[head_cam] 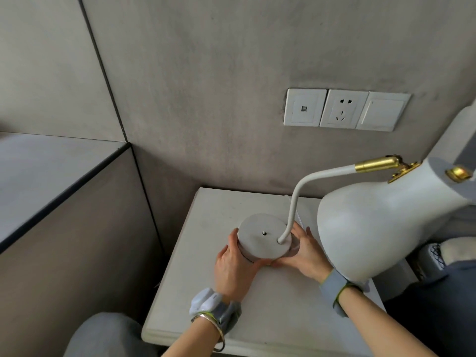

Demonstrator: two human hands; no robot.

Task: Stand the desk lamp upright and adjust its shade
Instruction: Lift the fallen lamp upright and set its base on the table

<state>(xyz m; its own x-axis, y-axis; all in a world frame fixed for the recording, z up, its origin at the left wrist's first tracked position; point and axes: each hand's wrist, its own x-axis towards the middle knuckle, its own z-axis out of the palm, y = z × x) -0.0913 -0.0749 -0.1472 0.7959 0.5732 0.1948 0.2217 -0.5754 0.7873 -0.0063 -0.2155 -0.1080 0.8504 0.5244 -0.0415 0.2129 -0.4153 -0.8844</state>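
A white desk lamp stands upright on a small white table (206, 313). Its round base (260, 234) rests flat near the table's middle, with a small switch on top. A curved white stem (296, 199) rises from the base's right side to a brass joint (378, 163). The large white shade (373, 228) hangs at the right, close to the camera, opening down and left. My left hand (233, 266) grips the base's left and front edge. My right hand (305, 253) holds the base's right side, partly behind the shade.
A grey wall stands right behind the table, with a row of three white plates (345, 109), the middle one a socket. A grey ledge (51, 173) lies to the left. My knee (108, 336) is at the bottom left, and shoes (435, 256) lie on the floor at the right.
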